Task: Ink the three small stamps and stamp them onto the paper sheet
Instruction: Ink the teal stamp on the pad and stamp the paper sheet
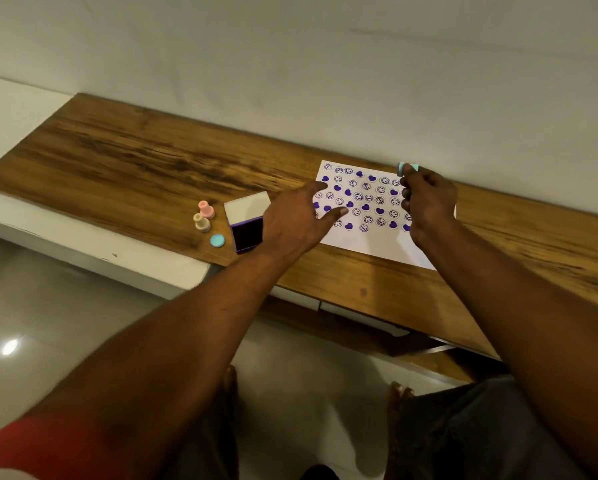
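Stamp (blurred, probably blue) in right hand

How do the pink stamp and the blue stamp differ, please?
The pink stamp stands upright on the bench, untouched; the blue stamp is pinched in the right hand near the paper sheet's far edge, seemingly tilted sideways. Pink stamp is pink, blue stamp pale blue. Both are small.

- Wooden table, set against a pale wall.
- Paper sheet, rows of purple hearts and smiley faces printed on it.
- Left hand, fingers spread, tips on the sheet's left edge.
- Right hand, pinching a blue stamp above the sheet's far right.
- Ink pad, lid open, left of the sheet.
- Pink stamp and beige stamp, upright, just beside each other.
- Blue cap, near the pad.
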`<state>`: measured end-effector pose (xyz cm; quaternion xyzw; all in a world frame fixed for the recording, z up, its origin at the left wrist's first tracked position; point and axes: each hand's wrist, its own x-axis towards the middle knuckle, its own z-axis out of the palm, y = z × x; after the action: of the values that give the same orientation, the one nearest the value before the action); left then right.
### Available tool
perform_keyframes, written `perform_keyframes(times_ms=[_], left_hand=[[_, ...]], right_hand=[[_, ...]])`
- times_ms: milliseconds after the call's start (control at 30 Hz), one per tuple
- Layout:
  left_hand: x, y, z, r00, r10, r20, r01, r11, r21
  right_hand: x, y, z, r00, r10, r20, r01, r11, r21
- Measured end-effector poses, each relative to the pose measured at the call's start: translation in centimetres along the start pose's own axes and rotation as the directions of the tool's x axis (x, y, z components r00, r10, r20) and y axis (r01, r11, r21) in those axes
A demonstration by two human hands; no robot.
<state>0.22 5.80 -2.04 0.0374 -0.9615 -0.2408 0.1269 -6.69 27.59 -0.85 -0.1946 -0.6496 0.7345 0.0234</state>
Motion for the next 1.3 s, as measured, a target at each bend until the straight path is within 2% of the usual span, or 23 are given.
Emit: perform_keyframes(times_ms=[100,300,467,567,700,867,1133,1200,1300], left_hand=[[-0.4,-2.2,-2.5,0.998,-0.035,-0.048,0.032,0.998,-0.050],[-2.0,-7.5,-5.9,0.988,-0.124,-0.091,0.122,0.992,-0.034],[-3.6,-11.0,-8.1,0.972,-0.215,-0.096,0.216,0.976,-0.002],[-4.9,-13.2,-9.3,0.962,-0.247,-0.113,0.247,0.969,-0.017],[-5.9,-15.8,-10.7,0.936,-0.326,-0.134,0.332,0.943,0.020],[-6.6,-18.1,-11.3,0.931,-0.364,-0.015,0.364,0.929,0.069],[-7.3,-18.0,-9.4,0.960,-0.281,0.011,0.279,0.956,0.086],[-7.3,-17.9,-9.0,0.962,-0.273,0.014,0.271,0.960,0.075],[-7.3,-17.8,-8.8,0.962,-0.274,0.011,0.273,0.961,0.053]], right_hand=[[-0.2,0.2,1.7,1.000,-0.003,0.021,0.003,1.000,-0.018],[-1.6,0.9,6.1,0.995,-0.015,0.102,0.024,0.996,-0.085],[-4.2,1.4,10.9,0.969,-0.053,0.242,0.104,0.974,-0.201],[-6.5,2.2,13.8,0.909,-0.095,0.407,0.232,0.925,-0.302],[-9.2,3.1,17.1,0.789,-0.110,0.605,0.453,0.769,-0.451],[-11.8,4.9,19.8,0.638,-0.170,0.751,0.696,0.544,-0.468],[-12.5,5.8,20.3,0.443,-0.104,0.890,0.858,0.338,-0.388],[-12.5,5.8,20.3,0.419,-0.087,0.904,0.880,0.284,-0.381],[-12.4,5.7,20.2,0.410,-0.055,0.911,0.886,0.262,-0.383]])
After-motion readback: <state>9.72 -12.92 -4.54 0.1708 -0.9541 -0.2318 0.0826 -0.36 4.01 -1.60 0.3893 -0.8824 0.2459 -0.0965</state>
